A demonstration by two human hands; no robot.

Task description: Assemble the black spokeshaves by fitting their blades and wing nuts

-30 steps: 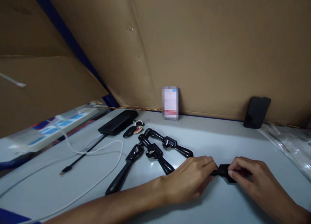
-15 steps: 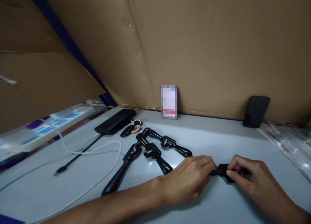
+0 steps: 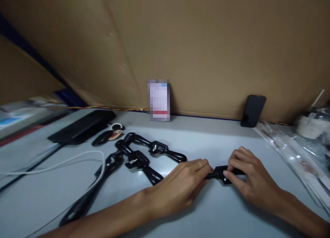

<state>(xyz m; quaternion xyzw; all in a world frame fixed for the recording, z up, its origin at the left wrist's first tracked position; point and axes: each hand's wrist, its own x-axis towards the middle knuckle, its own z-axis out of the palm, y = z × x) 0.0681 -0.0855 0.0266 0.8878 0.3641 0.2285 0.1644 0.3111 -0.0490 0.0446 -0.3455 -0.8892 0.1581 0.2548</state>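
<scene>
Both hands are on one black two-handled tool (image 3: pixel 222 174) held low over the grey table. My left hand (image 3: pixel 187 183) is wrapped round its left handle, which is mostly hidden by the fingers. The thumb and fingers of my right hand (image 3: pixel 247 172) pinch the tool at its middle body and the start of its right handle. Left of my hands lie three similar black tools with metal parts: one at the back (image 3: pixel 158 148), one in the middle (image 3: pixel 138 161) and one nearer the left (image 3: pixel 95 186), partly behind my left forearm.
A lit phone (image 3: pixel 160 100) and a dark phone (image 3: pixel 253 110) lean on the cardboard wall (image 3: pixel 206 52). At left are a black box (image 3: pixel 84 128), keys with a ring (image 3: pixel 110 134) and a white cable (image 3: pixel 103 162). Plastic bags (image 3: pixel 296 155) and a cup (image 3: pixel 309 126) are at right.
The view has turned to the right, so things appear farther left and the cup shows. My right hand's fingers have shifted on the tool; my left hand keeps its hold.
</scene>
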